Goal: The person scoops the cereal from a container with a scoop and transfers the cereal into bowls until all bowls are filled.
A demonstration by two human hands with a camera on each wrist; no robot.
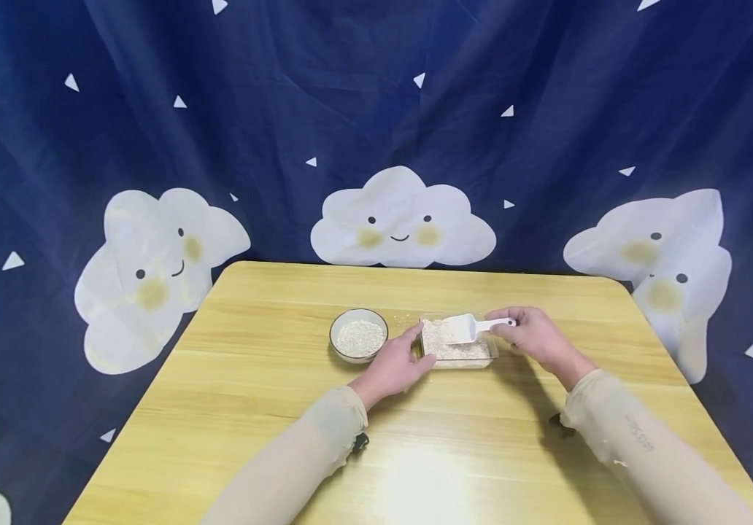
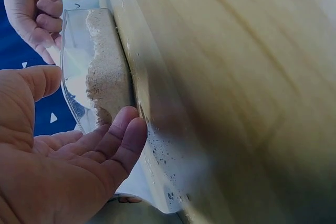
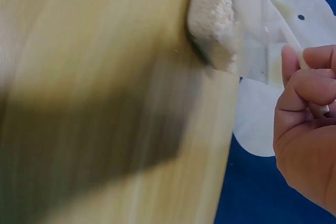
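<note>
White scoop (image 1: pixel 460 329); cream flakes (image 1: pixel 465 351); dark-rimmed bowl (image 1: pixel 358 316); yellow wood-grain table (image 1: pixel 252 350); navy curtain (image 1: pixel 350 87), white clouds (image 1: pixel 403 211).

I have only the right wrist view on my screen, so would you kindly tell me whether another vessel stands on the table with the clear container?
Observer: Yes, the head view shows a bowl holding pale flakes, to the left of the clear container.
Operator: Thank you; is anything right at the container's end on that side?
Observer: Yes, the person's left grip is at that end.
Operator: I see, and is the wood around there quite clean?
Observer: Not quite; the head view shows small pale crumbs scattered on the table between the bowl and the container, beyond the fingertips.
</note>
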